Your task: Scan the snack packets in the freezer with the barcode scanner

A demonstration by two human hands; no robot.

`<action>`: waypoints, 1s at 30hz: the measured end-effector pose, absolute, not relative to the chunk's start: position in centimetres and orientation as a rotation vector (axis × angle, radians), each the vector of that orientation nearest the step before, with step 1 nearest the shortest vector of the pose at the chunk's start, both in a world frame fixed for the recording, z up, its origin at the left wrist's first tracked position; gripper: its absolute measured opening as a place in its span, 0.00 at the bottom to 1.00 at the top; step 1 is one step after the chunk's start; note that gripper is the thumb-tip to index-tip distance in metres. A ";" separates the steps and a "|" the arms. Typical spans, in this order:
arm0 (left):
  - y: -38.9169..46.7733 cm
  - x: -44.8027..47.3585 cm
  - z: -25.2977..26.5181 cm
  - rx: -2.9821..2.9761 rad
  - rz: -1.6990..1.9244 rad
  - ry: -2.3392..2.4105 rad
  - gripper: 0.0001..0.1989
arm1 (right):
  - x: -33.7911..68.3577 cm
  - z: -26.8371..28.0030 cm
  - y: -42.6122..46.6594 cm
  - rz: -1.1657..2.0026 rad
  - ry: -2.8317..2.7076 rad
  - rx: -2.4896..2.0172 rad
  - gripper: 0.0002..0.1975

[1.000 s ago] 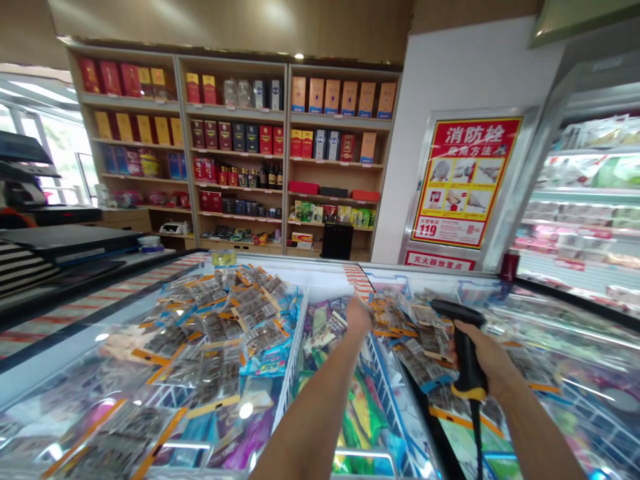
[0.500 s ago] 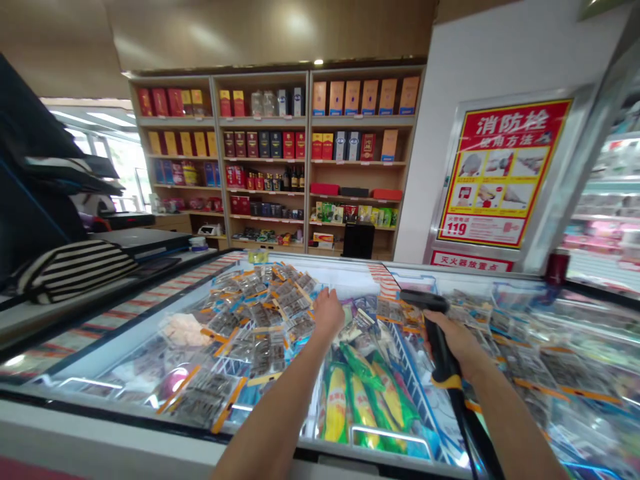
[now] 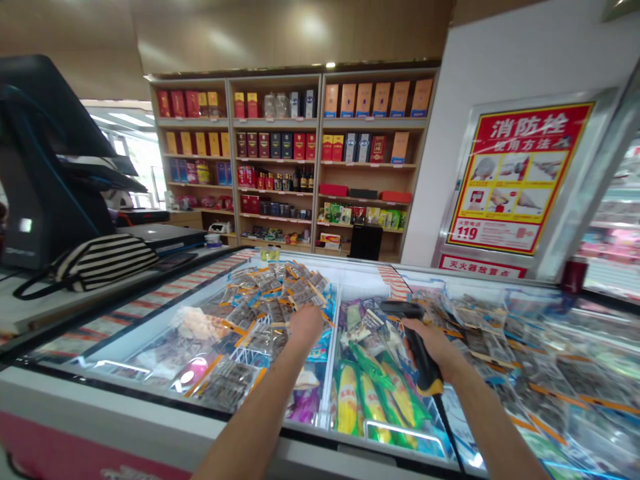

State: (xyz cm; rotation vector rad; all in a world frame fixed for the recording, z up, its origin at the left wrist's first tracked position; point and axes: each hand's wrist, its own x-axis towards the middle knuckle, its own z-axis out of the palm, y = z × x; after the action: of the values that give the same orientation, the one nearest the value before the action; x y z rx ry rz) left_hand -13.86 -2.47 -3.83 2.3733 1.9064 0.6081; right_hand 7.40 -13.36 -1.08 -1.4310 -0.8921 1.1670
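In my right hand (image 3: 434, 347) is a black barcode scanner (image 3: 423, 357) with a yellow band at the handle's base, its head pointing left and its cable hanging down. My fingers wrap round its grip, above the freezer's middle section. My left hand (image 3: 306, 325) reaches over a heap of clear packets with orange edges (image 3: 270, 283), at the heap's right side; its fingers are hidden behind the back of the hand, so I cannot make out whether they grip a packet. Bagged corn cobs (image 3: 373, 400) in green and yellow wrapping lie between my arms.
More packets (image 3: 530, 373) fill the freezer's right side. A white divider (image 3: 329, 373) and the freezer's front rim (image 3: 165, 410) bound the sections. At left, a striped pouch (image 3: 107, 260) lies by a black checkout screen (image 3: 45, 147). Shelves of boxes (image 3: 275, 147) stand behind.
My left hand has moved left, from beside the divider to over the packet heap. The scanner in my right hand has shifted left, over the corn section. The view has turned slightly left.
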 end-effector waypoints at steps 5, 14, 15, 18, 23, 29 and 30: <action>-1.9 -13.5 -3.8 2.129 0.797 1.869 0.05 | 7.5 -1.6 -13.1 1.213 -0.873 -1.434 0.10; 2.2 -9.5 -5.1 1.278 1.377 1.305 0.02 | 7.3 -1.8 -14.1 1.392 -0.875 -1.336 0.13; 2.5 -9.3 -5.3 1.176 1.421 1.250 0.03 | 7.1 -1.9 -14.2 1.408 -0.874 -1.338 0.13; 3.2 -9.2 -5.6 0.998 1.519 1.191 0.06 | 6.7 -2.2 -14.3 1.392 -0.903 -1.358 0.11; 3.6 -9.2 -5.7 0.911 1.596 1.161 0.08 | 6.0 -2.0 -14.5 1.362 -0.945 -1.357 0.10; 3.8 -9.0 -6.0 0.809 1.553 0.989 0.11 | 6.0 -1.4 -14.9 1.372 -0.921 -1.306 0.12; 3.8 -9.0 -6.0 0.846 1.531 0.985 0.11 | 6.1 -1.3 -14.9 1.380 -0.919 -1.297 0.13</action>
State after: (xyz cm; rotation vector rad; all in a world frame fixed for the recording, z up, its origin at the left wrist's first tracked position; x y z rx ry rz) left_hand -8.99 3.85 -6.00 0.8458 0.9855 1.5311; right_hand 6.13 -14.93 -1.31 -1.2970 -0.9188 1.3799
